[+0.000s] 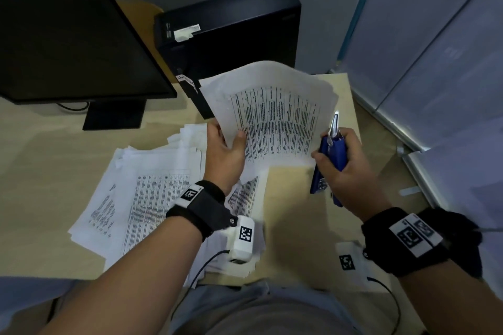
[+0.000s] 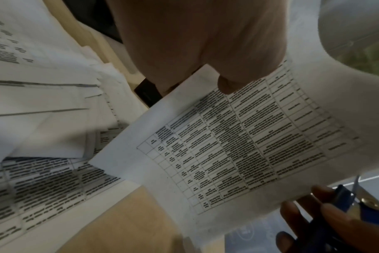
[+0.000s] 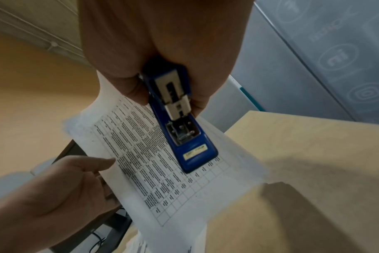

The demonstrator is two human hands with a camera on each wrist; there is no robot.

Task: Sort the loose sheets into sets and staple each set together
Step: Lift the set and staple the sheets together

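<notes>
A set of printed sheets point(image 1: 275, 114) with a table on top is held up above the desk. My left hand point(image 1: 226, 149) pinches its near left edge, thumb on the printed face; the same set of sheets point(image 2: 238, 145) bends upward. My right hand point(image 1: 343, 163) grips a blue stapler point(image 1: 330, 155) at the set's right edge. In the right wrist view the stapler point(image 3: 180, 123) lies over the set of sheets point(image 3: 162, 167), which seems to sit between its jaws. A loose pile of printed sheets point(image 1: 147, 198) lies spread on the desk under my left arm.
A dark monitor point(image 1: 68, 43) stands at the back left and a black computer case point(image 1: 231, 35) behind the held set. The light wooden desk point(image 1: 294, 215) ends at the right near grey-blue panels point(image 1: 435, 49). Wrist camera cables hang at the near edge.
</notes>
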